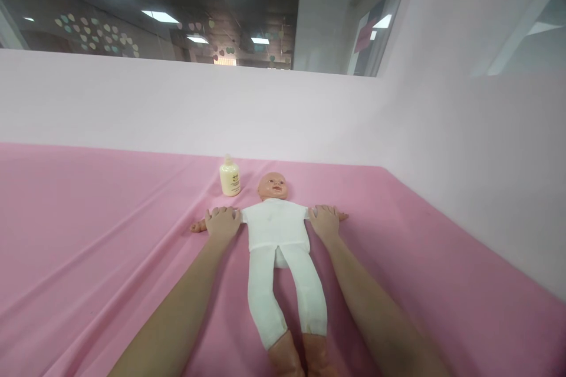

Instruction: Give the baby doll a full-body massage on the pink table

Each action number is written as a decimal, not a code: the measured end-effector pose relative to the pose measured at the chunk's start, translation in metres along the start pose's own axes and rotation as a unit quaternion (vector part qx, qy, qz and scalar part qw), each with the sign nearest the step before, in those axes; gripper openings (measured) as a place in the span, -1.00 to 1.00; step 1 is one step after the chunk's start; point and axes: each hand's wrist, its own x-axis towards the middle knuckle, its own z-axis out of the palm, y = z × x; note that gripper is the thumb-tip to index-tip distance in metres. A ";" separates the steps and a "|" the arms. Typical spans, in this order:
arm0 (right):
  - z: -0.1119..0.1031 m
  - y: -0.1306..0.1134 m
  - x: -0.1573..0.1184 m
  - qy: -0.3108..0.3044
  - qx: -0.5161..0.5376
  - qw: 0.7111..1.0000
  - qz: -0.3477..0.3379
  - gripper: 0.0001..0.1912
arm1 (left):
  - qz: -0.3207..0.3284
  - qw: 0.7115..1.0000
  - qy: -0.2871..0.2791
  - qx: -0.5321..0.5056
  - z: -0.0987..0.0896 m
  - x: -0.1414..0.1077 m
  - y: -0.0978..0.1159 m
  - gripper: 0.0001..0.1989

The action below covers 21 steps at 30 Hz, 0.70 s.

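Left hand (223, 222) and right hand (325, 221) lie over the outstretched arms of the doll (277, 227); both hands' fingers curve loosely over them. The bottle (230, 179) stands near its head.

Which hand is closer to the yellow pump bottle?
The left hand. It is over one arm of the doll, just this side of the bottle. The right hand is over the other arm, across the doll's body.
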 end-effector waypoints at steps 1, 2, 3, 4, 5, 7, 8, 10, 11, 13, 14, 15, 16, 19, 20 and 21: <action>0.000 0.000 0.000 0.002 -0.004 1.000 -0.002 -0.52 | -0.004 1.000 0.009 0.015 0.000 -0.001 0.001 -0.52; 0.000 -0.001 0.000 0.004 -0.009 1.000 -0.005 -0.52 | -0.011 0.999 0.021 0.034 0.000 -0.002 0.003 -0.53; -0.001 -0.003 -0.001 0.004 -0.014 1.000 -0.009 -0.53 | -0.017 0.998 0.030 0.051 0.000 -0.003 0.005 -0.53; -0.001 -0.005 -0.002 0.003 -0.018 1.000 -0.013 -0.53 | -0.020 0.997 0.033 0.062 0.000 -0.004 0.007 -0.53; -0.001 -0.007 -0.003 0.001 -0.020 1.000 -0.016 -0.54 | -0.022 0.997 0.031 0.069 0.000 -0.005 0.009 -0.53; 0.000 -0.012 -0.005 -0.007 -0.017 1.000 -0.022 -0.54 | -0.021 0.997 0.029 0.075 -0.001 -0.007 0.013 -0.52; -0.001 -0.014 -0.006 -0.011 -0.013 1.000 -0.025 -0.54 | -0.020 0.997 0.029 0.075 -0.001 -0.007 0.014 -0.51; -0.001 -0.018 -0.007 -0.023 -0.001 0.999 -0.034 -0.53 | -0.016 0.997 0.023 0.070 -0.002 -0.008 0.017 -0.51; -0.001 -0.020 -0.007 -0.029 0.008 0.999 -0.037 -0.52 | -0.013 0.998 0.018 0.064 -0.003 -0.008 0.019 -0.51; -0.002 -0.022 -0.006 -0.043 0.034 0.997 -0.047 -0.52 | 0.005 0.999 0.004 0.041 -0.003 -0.008 0.023 -0.52; -0.003 -0.023 -0.005 -0.053 0.053 0.996 -0.054 -0.52 | 0.021 1.000 -0.003 0.023 -0.003 -0.008 0.026 -0.52; -0.004 -0.025 -0.004 -0.067 0.076 0.993 -0.062 -0.52 | 0.039 0.999 -0.011 -0.002 -0.003 -0.008 0.029 -0.52; -0.004 -0.027 -0.002 -0.084 0.100 0.989 -0.071 -0.52 | 0.060 0.997 -0.022 -0.034 -0.002 -0.009 0.032 -0.51; -0.007 -0.040 -0.002 -0.128 0.147 0.976 -0.092 -0.50 | 0.113 0.978 -0.080 -0.156 0.003 -0.012 0.043 -0.44; -0.009 -0.047 -0.004 -0.139 0.155 0.973 -0.098 -0.47 | 0.124 0.968 -0.098 -0.193 0.005 -0.014 0.046 -0.40; -0.012 -0.054 -0.007 -0.146 0.160 0.971 -0.104 -0.43 | 0.133 0.960 -0.111 -0.221 0.008 -0.016 0.049 -0.36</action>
